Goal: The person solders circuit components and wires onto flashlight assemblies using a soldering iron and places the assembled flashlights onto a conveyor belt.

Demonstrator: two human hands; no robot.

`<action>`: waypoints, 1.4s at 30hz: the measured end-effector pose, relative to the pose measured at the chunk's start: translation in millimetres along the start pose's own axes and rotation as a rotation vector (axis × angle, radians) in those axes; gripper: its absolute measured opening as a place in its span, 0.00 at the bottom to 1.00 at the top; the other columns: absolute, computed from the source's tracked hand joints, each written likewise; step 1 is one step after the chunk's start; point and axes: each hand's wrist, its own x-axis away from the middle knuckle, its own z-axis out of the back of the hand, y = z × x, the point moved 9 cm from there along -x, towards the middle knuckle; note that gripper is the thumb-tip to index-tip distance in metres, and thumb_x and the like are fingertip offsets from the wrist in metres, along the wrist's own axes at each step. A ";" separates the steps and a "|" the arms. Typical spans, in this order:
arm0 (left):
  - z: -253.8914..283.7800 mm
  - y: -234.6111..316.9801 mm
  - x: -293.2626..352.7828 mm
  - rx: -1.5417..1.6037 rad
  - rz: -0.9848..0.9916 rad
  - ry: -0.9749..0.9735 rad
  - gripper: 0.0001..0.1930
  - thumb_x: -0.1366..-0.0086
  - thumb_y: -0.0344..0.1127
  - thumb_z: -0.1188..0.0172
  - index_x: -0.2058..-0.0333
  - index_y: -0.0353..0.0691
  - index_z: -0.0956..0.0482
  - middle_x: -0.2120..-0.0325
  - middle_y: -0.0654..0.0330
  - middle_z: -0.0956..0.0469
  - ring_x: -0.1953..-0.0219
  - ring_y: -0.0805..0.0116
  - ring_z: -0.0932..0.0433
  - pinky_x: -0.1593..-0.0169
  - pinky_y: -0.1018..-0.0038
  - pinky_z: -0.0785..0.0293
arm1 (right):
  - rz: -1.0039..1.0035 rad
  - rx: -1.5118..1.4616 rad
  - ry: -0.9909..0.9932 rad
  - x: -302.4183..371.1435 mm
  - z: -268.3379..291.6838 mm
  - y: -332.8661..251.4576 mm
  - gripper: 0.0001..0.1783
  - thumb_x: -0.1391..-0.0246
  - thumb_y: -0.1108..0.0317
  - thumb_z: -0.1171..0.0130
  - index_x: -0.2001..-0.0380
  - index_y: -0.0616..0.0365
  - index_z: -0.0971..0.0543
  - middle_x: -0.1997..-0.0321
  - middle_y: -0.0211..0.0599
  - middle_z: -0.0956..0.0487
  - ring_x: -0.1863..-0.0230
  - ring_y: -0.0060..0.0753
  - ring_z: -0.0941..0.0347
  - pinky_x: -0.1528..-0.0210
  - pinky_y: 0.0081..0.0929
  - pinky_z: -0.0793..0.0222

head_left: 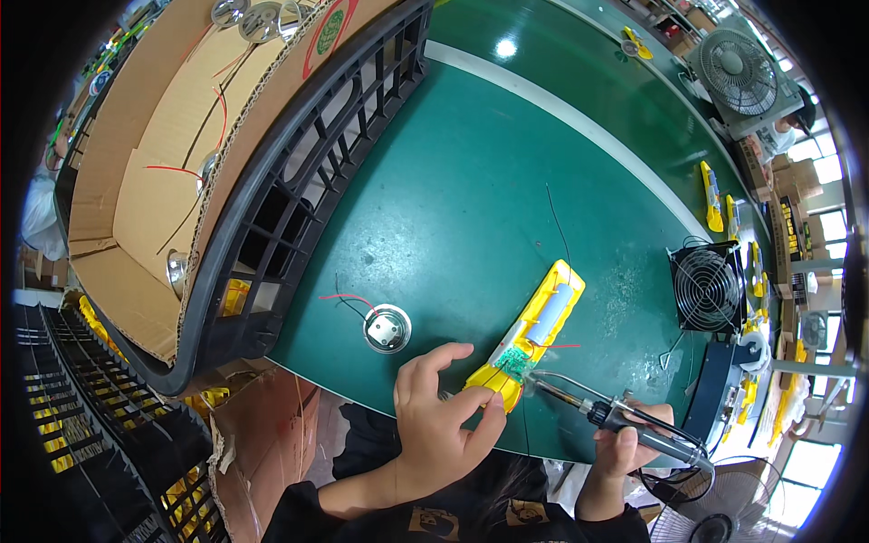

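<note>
A long yellow plastic casing (555, 271) lies aslant on the green bench, holding a blue-grey cylindrical battery (549, 312) and a small green circuit board (514, 364). At its near end my left hand (439, 421) has thumb and index finger closed on the casing's edge, other fingers raised; whether a thin wire is also pinched there I cannot tell. My right hand (625, 443) grips a soldering iron (625, 423) with a thin metal tube alongside. The iron's tip points at the circuit board. A red wire (566, 346) and a black wire (558, 222) stick out from the casing.
A round silver lamp part (387, 328) with red and black wires lies left of the casing. Beyond it stands a black plastic crate (308, 181) with a cardboard box (118, 181). A small black fan (708, 288) and a dark equipment box (711, 389) stand at right. Other yellow casings (711, 195) lie farther off.
</note>
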 end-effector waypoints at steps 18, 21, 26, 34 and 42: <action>-2.6 0.1 -0.3 -0.030 -0.009 0.001 0.04 0.57 0.33 0.41 0.84 0.42 0.26 0.60 0.57 0.32 0.61 0.57 0.35 0.59 0.66 0.42 | -0.153 -0.029 0.021 0.2 -14.5 7.5 0.21 0.54 0.56 0.45 0.81 0.67 0.33 0.92 0.29 0.32 0.91 0.21 0.38 0.87 0.18 0.41; -2.5 0.7 -0.2 -0.032 -0.009 0.003 0.04 0.57 0.33 0.41 0.84 0.42 0.26 0.60 0.57 0.32 0.61 0.58 0.35 0.59 0.66 0.42 | -0.095 -0.023 -0.024 0.8 -13.0 7.3 0.21 0.54 0.57 0.45 0.82 0.67 0.33 0.92 0.30 0.32 0.91 0.21 0.38 0.86 0.18 0.40; -2.8 -0.4 0.1 -0.029 -0.004 0.005 0.04 0.57 0.33 0.41 0.83 0.42 0.26 0.60 0.57 0.32 0.61 0.58 0.35 0.59 0.66 0.42 | -0.125 -0.013 -0.023 -0.6 -12.5 5.6 0.21 0.54 0.57 0.46 0.84 0.66 0.33 0.92 0.30 0.32 0.91 0.22 0.38 0.87 0.18 0.41; -1.9 2.9 -1.2 -0.049 -0.052 0.006 0.03 0.58 0.29 0.40 0.81 0.42 0.24 0.60 0.57 0.32 0.63 0.60 0.36 0.64 0.70 0.39 | -0.107 0.003 -0.036 -2.4 -13.6 4.2 0.22 0.53 0.56 0.47 0.87 0.65 0.32 0.93 0.30 0.33 0.92 0.22 0.39 0.88 0.18 0.42; -3.4 0.3 0.4 -0.030 -0.022 0.017 0.04 0.57 0.33 0.42 0.83 0.42 0.26 0.60 0.58 0.32 0.61 0.59 0.35 0.60 0.67 0.42 | -0.109 0.000 -0.054 0.3 -14.1 5.8 0.21 0.53 0.56 0.46 0.78 0.68 0.32 0.92 0.32 0.31 0.91 0.21 0.37 0.87 0.16 0.41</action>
